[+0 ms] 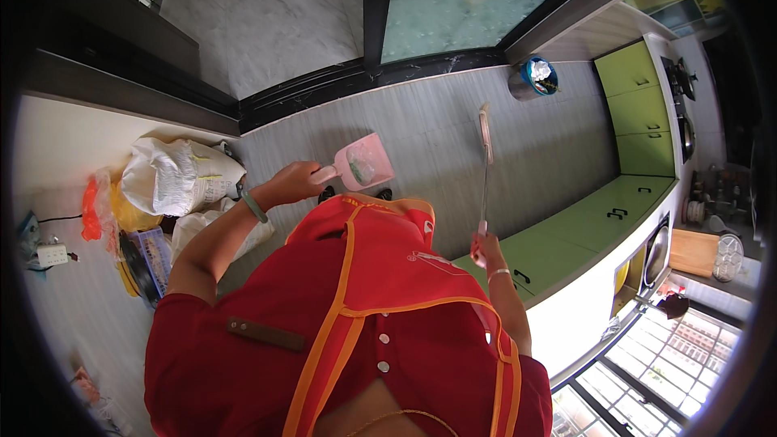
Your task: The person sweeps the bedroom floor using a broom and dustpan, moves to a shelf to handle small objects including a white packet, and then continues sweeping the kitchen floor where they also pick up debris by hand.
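Observation:
My left hand [293, 184] is closed around the short handle of a pink dustpan [380, 163]. The dustpan is held out above the grey floor, with some pale and greenish litter [361, 168] in its pan. On the other side, my right hand [486, 250] grips the lower end of a long-handled broom [486, 163]. Its thin metal stick points away from me, and its narrow pink and pale head [485, 125] is over the floor, well apart from the dustpan. Whether the broom head touches the floor I cannot tell.
A bin [534, 81] with a blue liner and crumpled white waste stands by the dark door frame [324, 81]. Green cabinets [566, 231] run along the right. White sacks [182, 182] and a purple crate [151, 255] crowd the left wall. A stove [684, 105] lies far right.

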Motion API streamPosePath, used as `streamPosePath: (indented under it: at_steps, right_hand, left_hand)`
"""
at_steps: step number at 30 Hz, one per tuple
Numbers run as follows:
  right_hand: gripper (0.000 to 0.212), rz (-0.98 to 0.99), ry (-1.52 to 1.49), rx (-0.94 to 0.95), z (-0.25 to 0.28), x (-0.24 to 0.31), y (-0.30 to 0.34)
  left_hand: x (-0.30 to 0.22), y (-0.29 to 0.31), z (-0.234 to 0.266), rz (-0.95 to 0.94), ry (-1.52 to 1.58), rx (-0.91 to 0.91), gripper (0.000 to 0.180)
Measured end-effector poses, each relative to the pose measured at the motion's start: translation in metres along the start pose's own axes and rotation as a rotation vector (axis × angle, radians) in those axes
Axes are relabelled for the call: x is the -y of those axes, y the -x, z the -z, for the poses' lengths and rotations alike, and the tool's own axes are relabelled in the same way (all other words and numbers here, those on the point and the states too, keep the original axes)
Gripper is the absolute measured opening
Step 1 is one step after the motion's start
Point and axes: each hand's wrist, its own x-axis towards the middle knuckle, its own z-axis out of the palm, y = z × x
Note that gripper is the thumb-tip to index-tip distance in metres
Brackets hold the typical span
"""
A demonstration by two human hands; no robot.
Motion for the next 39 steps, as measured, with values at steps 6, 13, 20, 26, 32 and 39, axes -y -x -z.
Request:
streamPosePath:
  at_steps: [6, 13, 20, 26, 32, 39]
  right_hand:
    - [0.014, 0.062, 0.102, -0.118, -0.052, 0.035, -0.055]
    - [0.05, -0.099, 0.54, -0.159, -0.093, -0.017, -0.008]
    - [0.059, 0.028, 0.811, 0.041, -0.157, -0.11, 0.084]
    - [0.055, 0.246, 0.644, 0.15, -0.166, -0.124, 0.152]
    - [0.053, 0.151, 0.566, 0.052, -0.162, -0.14, 0.195]
    - [0.053, 0.066, 0.522, -0.078, -0.162, -0.115, 0.219]
  left_hand:
    - [0.009, -0.005, -0.007, -0.064, -0.141, 0.013, 0.025]
    - [0.035, -0.013, -0.012, -0.128, -0.101, 0.02, 0.021]
    - [0.044, -0.021, -0.005, -0.223, -0.11, 0.051, 0.025]
    - [0.072, -0.03, -0.013, -0.277, -0.044, 0.013, 0.028]
    - [0.074, -0.029, -0.014, -0.296, -0.016, 0.03, 0.029]
    - [0.102, -0.024, -0.02, -0.365, 0.024, -0.007, 0.03]
